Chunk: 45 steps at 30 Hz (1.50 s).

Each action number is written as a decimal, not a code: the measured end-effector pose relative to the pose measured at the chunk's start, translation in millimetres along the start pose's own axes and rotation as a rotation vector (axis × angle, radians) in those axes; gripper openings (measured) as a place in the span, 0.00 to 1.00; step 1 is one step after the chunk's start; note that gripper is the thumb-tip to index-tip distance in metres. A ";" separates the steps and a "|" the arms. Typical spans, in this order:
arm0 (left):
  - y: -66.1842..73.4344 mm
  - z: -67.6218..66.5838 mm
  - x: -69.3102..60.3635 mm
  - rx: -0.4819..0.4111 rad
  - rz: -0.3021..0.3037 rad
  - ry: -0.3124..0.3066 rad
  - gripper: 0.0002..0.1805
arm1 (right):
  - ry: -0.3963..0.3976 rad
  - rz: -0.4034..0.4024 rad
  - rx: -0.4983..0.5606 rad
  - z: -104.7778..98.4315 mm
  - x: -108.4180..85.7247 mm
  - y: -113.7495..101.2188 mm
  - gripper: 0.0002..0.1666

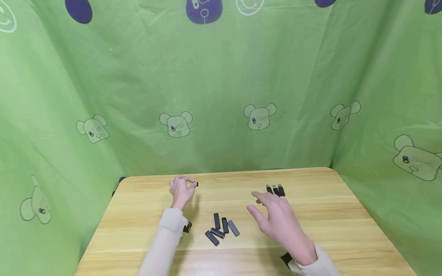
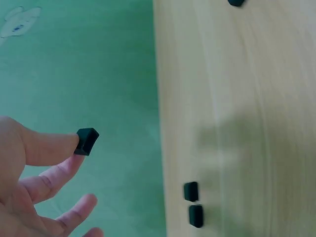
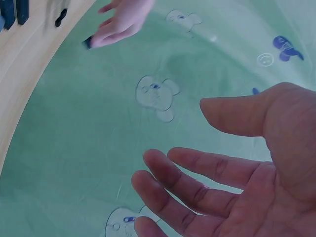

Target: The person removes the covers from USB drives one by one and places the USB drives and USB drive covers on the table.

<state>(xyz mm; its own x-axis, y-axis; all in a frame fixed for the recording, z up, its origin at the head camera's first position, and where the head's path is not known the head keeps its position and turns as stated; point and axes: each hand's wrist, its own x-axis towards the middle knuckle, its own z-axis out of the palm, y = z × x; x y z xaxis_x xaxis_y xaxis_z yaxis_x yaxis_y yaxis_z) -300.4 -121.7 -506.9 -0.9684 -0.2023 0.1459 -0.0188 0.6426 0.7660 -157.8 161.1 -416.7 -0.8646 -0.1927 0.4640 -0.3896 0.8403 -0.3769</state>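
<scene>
Between thumb and forefinger, my left hand (image 1: 180, 191) pinches a small black USB stick cap (image 2: 87, 141), held above the far left part of the table. Two more black caps (image 2: 191, 191) lie on the wood in the left wrist view. My right hand (image 1: 277, 218) hovers over the right side with its fingers loosely spread and nothing in them. Just beyond it, three black USB sticks (image 1: 281, 190) lie side by side, metal plugs bare; the hand partly covers them. Several dark USB sticks (image 1: 216, 221) lie loosely grouped at the middle, between the two hands.
The light wooden table (image 1: 138, 237) has rounded far corners. A green curtain (image 1: 221, 145) with bear-head prints hangs behind it and on both sides. Dark bands (image 1: 286, 258) show at the wrists.
</scene>
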 end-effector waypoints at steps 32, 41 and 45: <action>-41.3 28.1 32.5 0.210 -0.128 -0.113 0.03 | 0.096 -0.127 0.145 10.9 -47.2 -21.9 0.04; -48.7 33.9 33.3 0.237 -0.138 -0.092 0.02 | 0.088 -0.042 0.158 4.6 -48.3 -24.6 0.10; -48.8 34.7 33.2 0.236 -0.137 -0.098 0.02 | 0.094 -0.024 0.147 3.6 -48.3 -23.0 0.09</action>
<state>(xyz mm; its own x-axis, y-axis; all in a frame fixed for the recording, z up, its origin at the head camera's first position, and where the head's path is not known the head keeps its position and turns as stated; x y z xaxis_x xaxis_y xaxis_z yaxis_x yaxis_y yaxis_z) -340.2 -134.2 -561.1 -0.9721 -0.2339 -0.0187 -0.1972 0.7710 0.6056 -108.3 149.3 -433.3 -0.8235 -0.1578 0.5449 -0.4582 0.7513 -0.4750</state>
